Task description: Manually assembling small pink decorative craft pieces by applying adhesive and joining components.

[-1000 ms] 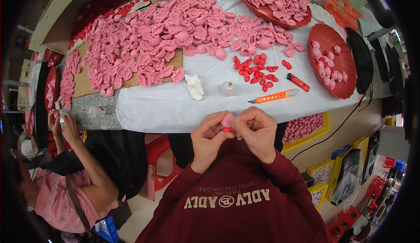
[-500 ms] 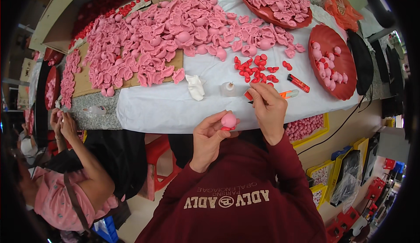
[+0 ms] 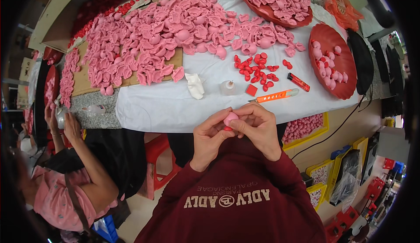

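Observation:
Close to my body, just off the table's near edge, my left hand point(image 3: 211, 134) pinches a round pink piece point(image 3: 230, 118) with a small red part at its underside. My right hand point(image 3: 259, 129) is closed on the same piece, thumb pressed against its side, and hides part of it. On the white cloth beyond lie an orange utility knife point(image 3: 276, 95), a small red square block point(image 3: 251, 89) and a clear squeeze bottle point(image 3: 227, 88). Several glossy red bean-like pieces point(image 3: 258, 70) are scattered behind them.
A large heap of pink moulded pieces point(image 3: 144, 41) covers the far left of the table. Beside the red lighter point(image 3: 298, 82) stands a red scalloped tray point(image 3: 345, 79) with round pink pieces. A crumpled white tissue point(image 3: 194, 86) lies left. A co-worker's hands point(image 3: 63, 122) work farther left.
My right hand has come down and left from above the utility knife to the pink piece, uncovering the knife and red block. My left hand stays nearly still.

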A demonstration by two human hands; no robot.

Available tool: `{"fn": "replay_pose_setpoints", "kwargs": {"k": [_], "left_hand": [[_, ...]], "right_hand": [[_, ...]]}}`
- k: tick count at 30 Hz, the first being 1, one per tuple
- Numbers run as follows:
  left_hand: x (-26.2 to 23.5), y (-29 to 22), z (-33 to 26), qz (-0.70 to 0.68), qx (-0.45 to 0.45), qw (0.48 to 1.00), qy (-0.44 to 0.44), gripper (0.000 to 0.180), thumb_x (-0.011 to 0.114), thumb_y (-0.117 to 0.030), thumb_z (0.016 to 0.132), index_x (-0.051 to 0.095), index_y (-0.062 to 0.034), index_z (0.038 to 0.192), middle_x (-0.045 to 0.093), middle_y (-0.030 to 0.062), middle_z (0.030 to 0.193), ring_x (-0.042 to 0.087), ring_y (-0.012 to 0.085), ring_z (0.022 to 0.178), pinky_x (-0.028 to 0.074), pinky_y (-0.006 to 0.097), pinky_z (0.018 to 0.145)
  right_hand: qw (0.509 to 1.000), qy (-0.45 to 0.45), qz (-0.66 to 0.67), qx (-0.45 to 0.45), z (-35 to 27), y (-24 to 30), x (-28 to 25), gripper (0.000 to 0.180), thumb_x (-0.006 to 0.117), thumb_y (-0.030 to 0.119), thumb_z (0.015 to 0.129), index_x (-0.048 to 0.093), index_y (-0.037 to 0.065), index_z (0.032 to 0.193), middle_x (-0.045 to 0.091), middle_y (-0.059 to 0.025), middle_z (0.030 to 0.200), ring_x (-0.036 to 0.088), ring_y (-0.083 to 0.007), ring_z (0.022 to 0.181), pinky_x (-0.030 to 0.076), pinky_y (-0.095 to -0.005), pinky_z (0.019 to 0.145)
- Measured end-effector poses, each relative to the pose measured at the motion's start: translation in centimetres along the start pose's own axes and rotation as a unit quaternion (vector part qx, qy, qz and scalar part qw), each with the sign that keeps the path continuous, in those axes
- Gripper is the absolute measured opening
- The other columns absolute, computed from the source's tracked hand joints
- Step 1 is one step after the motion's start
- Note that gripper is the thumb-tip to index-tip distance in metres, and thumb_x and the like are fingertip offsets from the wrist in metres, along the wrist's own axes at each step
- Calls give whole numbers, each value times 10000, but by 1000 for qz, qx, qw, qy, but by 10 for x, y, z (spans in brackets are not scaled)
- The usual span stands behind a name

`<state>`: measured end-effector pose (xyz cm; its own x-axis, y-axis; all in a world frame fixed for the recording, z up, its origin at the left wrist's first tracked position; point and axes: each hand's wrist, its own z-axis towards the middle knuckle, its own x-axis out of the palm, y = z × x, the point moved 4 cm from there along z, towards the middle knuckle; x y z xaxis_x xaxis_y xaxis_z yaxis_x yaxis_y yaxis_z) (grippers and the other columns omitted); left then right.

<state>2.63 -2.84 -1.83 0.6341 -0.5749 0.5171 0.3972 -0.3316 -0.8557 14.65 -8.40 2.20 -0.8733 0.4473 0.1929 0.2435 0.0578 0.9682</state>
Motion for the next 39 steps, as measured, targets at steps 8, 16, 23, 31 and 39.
{"fn": "replay_pose_setpoints", "kwargs": {"k": [8,16,23,31,39], "left_hand": [[1,0,0,-63,-61,996,-14,437,590,54,777,478,10,1198,496,146,1210,510,219,1076,484,325,850],[0,-4,2,-39,-36,998,-15,424,600,72,761,477,32,1165,528,154,1145,544,215,1018,511,316,813],[5,-11,3,-35,-28,999,-16,417,595,93,756,467,42,1149,543,167,1088,565,223,965,530,313,776],[-5,-4,-1,-52,-50,997,-39,443,649,45,728,483,28,1138,522,159,1169,536,196,1026,459,290,858],[8,4,-4,25,-14,998,51,556,667,70,692,459,9,1204,470,67,1096,511,164,995,451,274,851]], "right_hand": [[997,-2,59,44,-2,-5,-6,126,581,100,844,592,-23,870,573,-45,720,557,-77,566,457,-185,479],[996,-17,66,62,0,-7,-2,147,593,126,840,587,-16,879,609,-49,723,551,-73,556,445,-181,478],[999,9,28,38,0,-2,6,174,612,96,817,573,-5,953,606,-42,801,543,-54,591,431,-173,495],[999,26,33,26,-4,-5,6,172,581,23,814,566,-21,979,572,-61,891,553,-63,644,438,-178,501],[1000,-3,-27,-9,-29,-2,-8,305,566,31,830,505,-15,1126,556,-53,866,551,-85,707,464,-189,553]]}}
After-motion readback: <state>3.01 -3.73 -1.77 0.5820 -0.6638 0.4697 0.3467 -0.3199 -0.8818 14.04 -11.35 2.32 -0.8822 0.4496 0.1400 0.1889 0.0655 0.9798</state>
